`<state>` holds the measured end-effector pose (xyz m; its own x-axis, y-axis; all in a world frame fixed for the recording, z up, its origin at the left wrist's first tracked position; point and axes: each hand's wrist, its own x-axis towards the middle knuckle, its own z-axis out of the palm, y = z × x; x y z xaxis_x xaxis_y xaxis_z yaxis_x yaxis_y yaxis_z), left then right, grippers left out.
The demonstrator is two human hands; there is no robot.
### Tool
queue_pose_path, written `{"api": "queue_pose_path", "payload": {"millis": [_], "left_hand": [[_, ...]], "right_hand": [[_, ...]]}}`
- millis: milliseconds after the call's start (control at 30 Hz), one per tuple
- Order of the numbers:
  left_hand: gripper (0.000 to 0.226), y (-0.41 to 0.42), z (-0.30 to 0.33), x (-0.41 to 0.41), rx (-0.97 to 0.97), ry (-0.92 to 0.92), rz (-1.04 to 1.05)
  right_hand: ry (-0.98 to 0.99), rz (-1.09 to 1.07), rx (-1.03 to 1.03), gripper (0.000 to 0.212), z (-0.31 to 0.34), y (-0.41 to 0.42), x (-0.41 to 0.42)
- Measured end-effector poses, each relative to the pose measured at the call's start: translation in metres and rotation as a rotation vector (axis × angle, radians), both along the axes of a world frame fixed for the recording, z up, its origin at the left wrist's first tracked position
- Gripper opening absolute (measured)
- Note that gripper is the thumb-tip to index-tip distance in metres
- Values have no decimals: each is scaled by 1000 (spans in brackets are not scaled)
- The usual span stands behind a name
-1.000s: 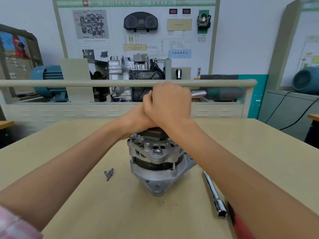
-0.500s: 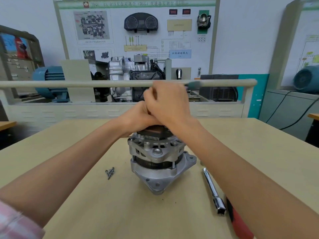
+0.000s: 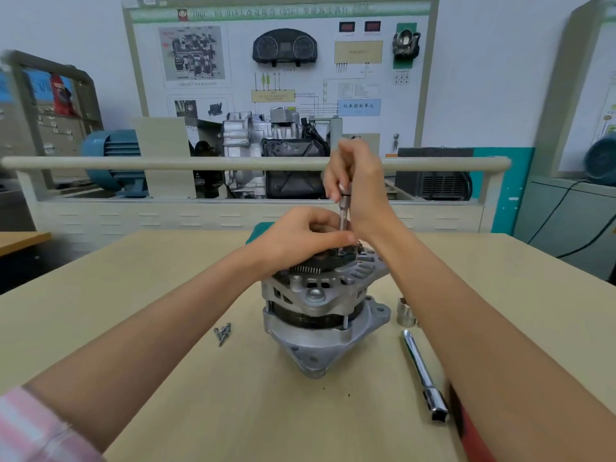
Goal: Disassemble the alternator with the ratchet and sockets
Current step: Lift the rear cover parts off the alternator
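Observation:
The silver alternator (image 3: 320, 315) stands upright in the middle of the wooden table (image 3: 133, 295). My right hand (image 3: 358, 181) grips the upper end of a slim metal driver tool (image 3: 342, 225) that stands vertically on the alternator's black top part. My left hand (image 3: 300, 240) rests on the alternator's top, its fingers curled round the tool's lower shaft. The tool's tip and the fastener under it are hidden by my fingers.
A chrome extension bar with a socket (image 3: 423, 371) lies right of the alternator, a loose socket (image 3: 405, 311) behind it. Several small screws (image 3: 222, 332) lie to the left. A red object (image 3: 466, 425) shows under my right forearm. A training bench with a rail (image 3: 233, 163) stands behind the table.
My right hand has risen above the alternator and now holds the tool upright, where before both hands were clasped low over the top. The loose socket has come into view.

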<state>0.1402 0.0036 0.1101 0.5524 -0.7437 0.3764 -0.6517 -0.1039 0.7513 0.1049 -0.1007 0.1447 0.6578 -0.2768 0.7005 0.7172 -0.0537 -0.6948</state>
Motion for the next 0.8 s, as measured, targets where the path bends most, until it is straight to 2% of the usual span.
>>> {"api": "queue_pose_path", "payload": {"millis": [100, 200, 233, 267, 333, 367, 400, 433, 500, 567, 667, 733, 800], "left_hand": [[15, 7, 2, 4, 35, 116, -108], [14, 9, 6, 4, 40, 157, -88], [14, 9, 7, 3, 29, 161, -72], [13, 9, 8, 1, 15, 150, -36], [10, 7, 9, -1, 7, 11, 116], [12, 4, 9, -2, 22, -95, 199], [15, 1, 9, -4, 39, -174, 260], [18, -2, 9, -6, 42, -197, 278], [18, -4, 8, -8, 34, -141, 239], [13, 0, 7, -6, 33, -55, 154], [14, 8, 8, -2, 67, 81, -19], [15, 10, 8, -1, 68, 138, -73], [16, 9, 9, 0, 52, 166, -77]], "right_hand": [[57, 115, 88, 58, 5, -3, 4], [64, 50, 46, 54, 4, 1, 1], [52, -101, -86, 49, 3, 3, -1], [32, -346, -314, 41, 0, 6, -4], [51, -967, -836, 24, -11, 14, -6], [102, -1230, -984, 20, -15, 20, -6], [170, -1388, -1034, 21, -16, 26, -7], [219, -1458, -1028, 24, -14, 29, -8], [230, -1405, -948, 28, -11, 27, -6], [104, -1217, -827, 24, -10, 20, -5], [-27, -579, -428, 39, -7, 9, -7], [-31, -168, -122, 49, -2, 7, -5], [14, 1, -4, 55, 4, 7, -4]]}}
